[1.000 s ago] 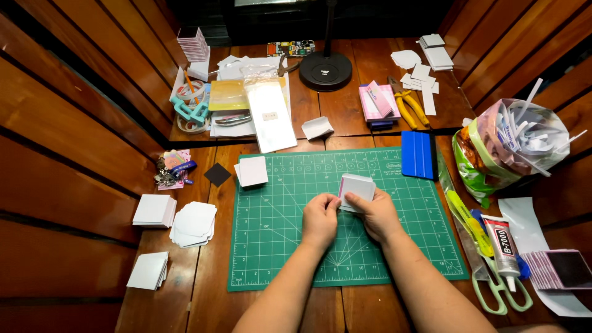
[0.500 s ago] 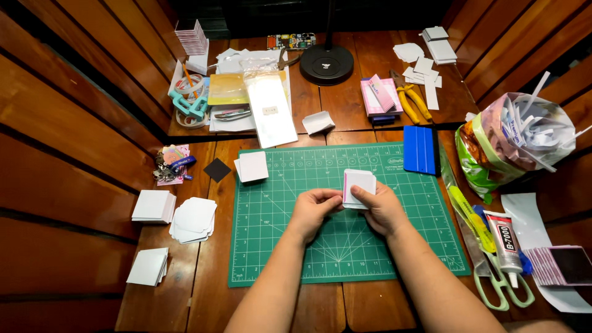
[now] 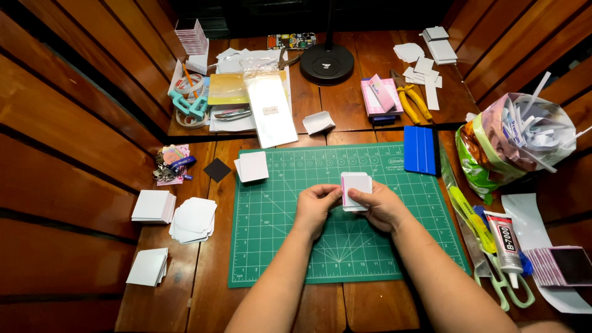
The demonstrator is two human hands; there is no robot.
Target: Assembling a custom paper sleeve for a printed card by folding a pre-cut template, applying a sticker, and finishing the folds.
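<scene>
Card stack [image 3: 356, 190] pinched between fingers of left hand [image 3: 315, 206] and right hand [image 3: 382, 206].

The cutting mat [image 3: 345, 246] lies on the wooden table [image 3: 203, 296], with both hands above its middle: the left hand [image 3: 314, 206] and right hand [image 3: 381, 206] meet on a small card stack [image 3: 356, 190]. Left of the mat sit card piles [image 3: 192, 219]; right of it lie a glue tube [image 3: 507, 240] and scissors [image 3: 509, 290]; behind it stands a lamp base [image 3: 327, 63]

Matt green cutting mat [image 3: 277, 259] lies on glossy, varnished wooden table [image 3: 320, 308]; the white card stack [image 3: 356, 190] looks smooth paper.
</scene>
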